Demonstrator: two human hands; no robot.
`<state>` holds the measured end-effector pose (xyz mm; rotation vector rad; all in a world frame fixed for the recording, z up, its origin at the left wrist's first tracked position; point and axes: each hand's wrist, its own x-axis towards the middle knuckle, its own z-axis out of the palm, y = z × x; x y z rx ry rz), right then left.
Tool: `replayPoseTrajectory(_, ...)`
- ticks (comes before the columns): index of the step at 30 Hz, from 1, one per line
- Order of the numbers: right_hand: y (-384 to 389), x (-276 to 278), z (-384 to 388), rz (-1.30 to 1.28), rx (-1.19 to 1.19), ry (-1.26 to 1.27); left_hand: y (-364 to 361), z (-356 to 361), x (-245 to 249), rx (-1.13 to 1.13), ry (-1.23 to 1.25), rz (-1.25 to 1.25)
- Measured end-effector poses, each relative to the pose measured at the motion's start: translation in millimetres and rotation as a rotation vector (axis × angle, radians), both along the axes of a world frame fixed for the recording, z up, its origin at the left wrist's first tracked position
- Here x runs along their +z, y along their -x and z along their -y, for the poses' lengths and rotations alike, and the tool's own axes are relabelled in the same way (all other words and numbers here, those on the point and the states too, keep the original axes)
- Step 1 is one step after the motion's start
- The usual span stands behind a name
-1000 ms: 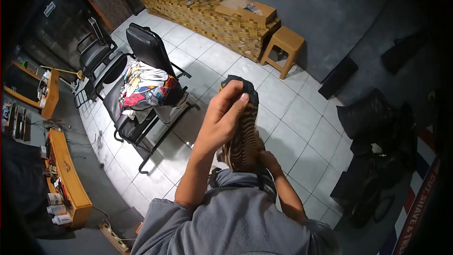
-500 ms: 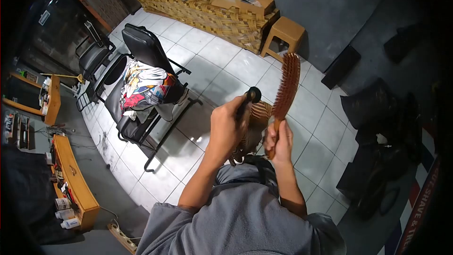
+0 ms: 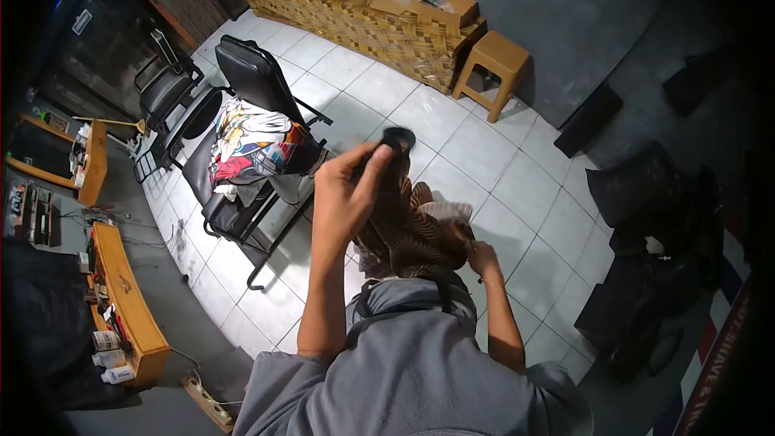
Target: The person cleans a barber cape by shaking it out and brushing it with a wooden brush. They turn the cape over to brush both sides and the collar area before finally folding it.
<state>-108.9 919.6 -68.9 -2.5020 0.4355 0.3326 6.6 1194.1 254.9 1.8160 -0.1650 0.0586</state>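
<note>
My left hand (image 3: 347, 194) is raised in front of me, thumb and fingers closed on a black object with a rounded end (image 3: 397, 140). Its exact kind does not show. Lower and to the right, my right hand (image 3: 483, 260) is closed around the handle end of the long brown-bristled brush (image 3: 457, 234), which is smeared by motion and overlaps the brown patterned cloth (image 3: 395, 238) at my legs. Part of that cloth is hidden behind my left forearm.
A black barber chair (image 3: 258, 73) with a colourful cloth (image 3: 250, 133) on it stands ahead left. A brown stool (image 3: 496, 60) is beside the woven-covered bench (image 3: 347, 24). A wooden shelf (image 3: 129, 299) with bottles lines the left wall; dark furniture (image 3: 638, 194) sits at right.
My right hand has swung the brush down from upright to low by the patterned cloth. My left hand, still holding the black object, has moved left and slightly up.
</note>
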Motion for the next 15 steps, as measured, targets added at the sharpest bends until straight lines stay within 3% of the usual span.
replayPoseTrajectory(1,-0.4,19.2,6.9,0.149,0.068,0.051,0.1,4.6,-8.6,-0.044,0.093,0.045)
replayPoseTrajectory(3,-6.2,79.3,3.1,0.075,-0.294,-0.571,8.1,9.0,-2.3,-0.095,0.02,-0.052)
replayPoseTrajectory(4,-13.2,148.1,-13.0,0.0,-0.487,-0.839,10.5,12.6,-0.3,-0.111,0.001,-0.076)
replayPoseTrajectory(7,-16.3,198.7,-26.3,0.298,-0.521,-1.481,5.6,18.8,-12.5,-0.121,0.038,-0.13)
replayPoseTrajectory(10,-22.2,197.3,-56.2,0.472,-0.392,-1.62,8.6,33.5,-18.3,-0.159,0.067,-0.067)
replayPoseTrajectory(12,-25.7,168.6,-84.8,0.403,-0.402,-1.491,16.9,47.4,-8.6,-0.201,0.19,-0.175)
replayPoseTrajectory(14,-24.7,117.0,-96.9,0.175,-0.113,-1.2,13.8,52.5,-14.9,-0.14,0.179,-0.081)
replayPoseTrajectory(15,-22.8,72.8,-95.4,0.241,0.091,-0.924,10.9,52.0,-14.7,-0.107,0.283,-0.061)
